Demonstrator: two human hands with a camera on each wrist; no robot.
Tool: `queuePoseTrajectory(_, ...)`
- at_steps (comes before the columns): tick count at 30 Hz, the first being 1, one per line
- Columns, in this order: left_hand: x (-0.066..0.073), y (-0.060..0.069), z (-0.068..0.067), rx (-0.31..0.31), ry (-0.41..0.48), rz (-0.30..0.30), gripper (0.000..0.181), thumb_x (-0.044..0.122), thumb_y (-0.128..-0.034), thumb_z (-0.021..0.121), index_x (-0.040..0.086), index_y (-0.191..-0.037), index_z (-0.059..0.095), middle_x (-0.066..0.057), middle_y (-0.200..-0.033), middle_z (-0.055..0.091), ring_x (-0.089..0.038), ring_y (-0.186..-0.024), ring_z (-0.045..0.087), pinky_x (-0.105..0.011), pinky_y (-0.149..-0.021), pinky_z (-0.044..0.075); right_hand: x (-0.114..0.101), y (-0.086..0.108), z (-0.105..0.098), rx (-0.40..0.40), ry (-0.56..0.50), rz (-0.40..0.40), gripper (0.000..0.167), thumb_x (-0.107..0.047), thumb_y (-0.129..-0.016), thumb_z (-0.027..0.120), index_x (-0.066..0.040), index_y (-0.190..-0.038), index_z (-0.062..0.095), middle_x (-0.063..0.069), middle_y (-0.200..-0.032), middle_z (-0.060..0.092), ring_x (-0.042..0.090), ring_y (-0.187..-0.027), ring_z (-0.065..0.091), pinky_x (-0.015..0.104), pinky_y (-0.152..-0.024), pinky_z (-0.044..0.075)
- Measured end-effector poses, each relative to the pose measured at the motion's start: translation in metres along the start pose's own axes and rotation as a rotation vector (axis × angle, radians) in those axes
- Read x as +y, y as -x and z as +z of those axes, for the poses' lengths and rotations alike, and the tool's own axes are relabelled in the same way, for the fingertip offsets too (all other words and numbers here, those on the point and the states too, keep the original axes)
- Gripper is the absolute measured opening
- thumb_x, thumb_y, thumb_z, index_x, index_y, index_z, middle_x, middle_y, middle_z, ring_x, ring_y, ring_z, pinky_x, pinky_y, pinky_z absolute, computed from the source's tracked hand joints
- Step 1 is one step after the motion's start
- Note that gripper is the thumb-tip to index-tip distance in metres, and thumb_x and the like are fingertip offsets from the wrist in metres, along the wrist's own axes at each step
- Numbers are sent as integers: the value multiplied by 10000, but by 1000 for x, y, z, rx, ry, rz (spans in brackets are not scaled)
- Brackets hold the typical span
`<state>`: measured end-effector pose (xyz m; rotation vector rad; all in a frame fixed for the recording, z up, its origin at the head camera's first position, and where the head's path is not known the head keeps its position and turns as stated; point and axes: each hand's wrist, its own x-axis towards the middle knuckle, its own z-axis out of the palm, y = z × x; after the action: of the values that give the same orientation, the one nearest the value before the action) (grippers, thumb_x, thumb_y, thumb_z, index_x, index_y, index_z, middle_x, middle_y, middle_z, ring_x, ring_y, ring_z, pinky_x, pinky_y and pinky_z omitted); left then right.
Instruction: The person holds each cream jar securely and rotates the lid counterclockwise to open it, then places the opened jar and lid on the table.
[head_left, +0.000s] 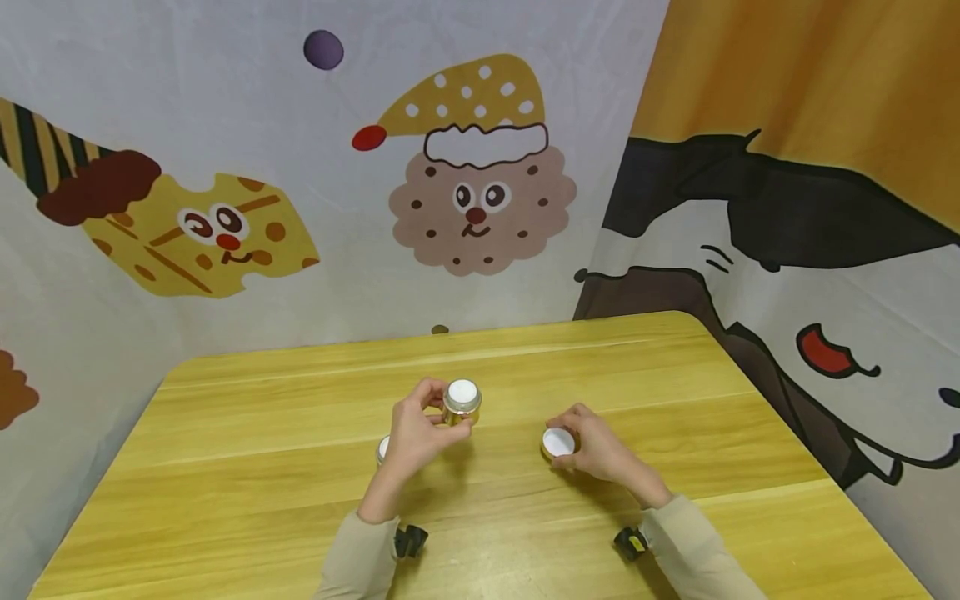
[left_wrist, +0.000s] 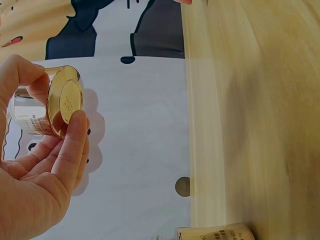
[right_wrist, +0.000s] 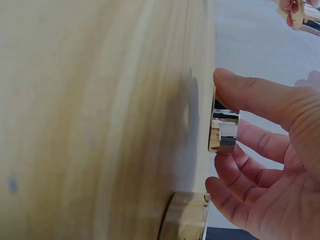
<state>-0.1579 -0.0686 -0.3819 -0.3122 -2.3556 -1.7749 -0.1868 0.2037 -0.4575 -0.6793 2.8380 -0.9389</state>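
My left hand (head_left: pixel 420 433) holds a gold jar (head_left: pixel 462 404) above the table, its round white top facing up. In the left wrist view, a finger rests at the jar's shiny gold base (left_wrist: pixel 70 100). My right hand (head_left: pixel 596 446) pinches a gold lid (right_wrist: pixel 224 130) at its rim between thumb and fingers; the lid's white inside (head_left: pixel 558 442) faces up. A second jar (head_left: pixel 383 450) is on the table, mostly hidden by my left hand and wrist. Close below the right fingers, another gold round piece (right_wrist: pixel 185 217) is partly visible in the right wrist view.
The wooden table (head_left: pixel 262 467) reaches back to a wall hung with cartoon-printed cloth (head_left: pixel 337 275). The other jar (left_wrist: pixel 217 233) shows at the lower edge of the left wrist view.
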Motion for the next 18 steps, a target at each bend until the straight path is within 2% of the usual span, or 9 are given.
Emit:
queuePoseTrajectory(4,1,0,0,-1,-1,-2,349,-97,-644,714,-72,-964,576,-195,-898,629,-307,-837,580,-452,-698,567,0,0,0,-10,9,-4,482,-91,-647,844,17,-1072,644,71,-961,542,201,-845,530,330,-736,482)
queuePoseTrajectory(8,1,0,1,-1,-3,-2,347,-97,-645,713,-72,-962,576,-195,-891,628,-305,-833,581,-449,-694,568,0,1,1,-13,13,-17,463,-73,-639,845,15,-1048,646,74,-947,543,211,-841,533,358,-739,492)
queuePoseTrajectory(18,1,0,1,8,-4,7,342,-98,-643,714,-77,-956,576,-198,-886,628,-306,-828,577,-458,-692,567,0,2,-2,-39,18,6,425,-68,-621,853,-21,-989,647,69,-922,527,218,-828,524,412,-745,503)
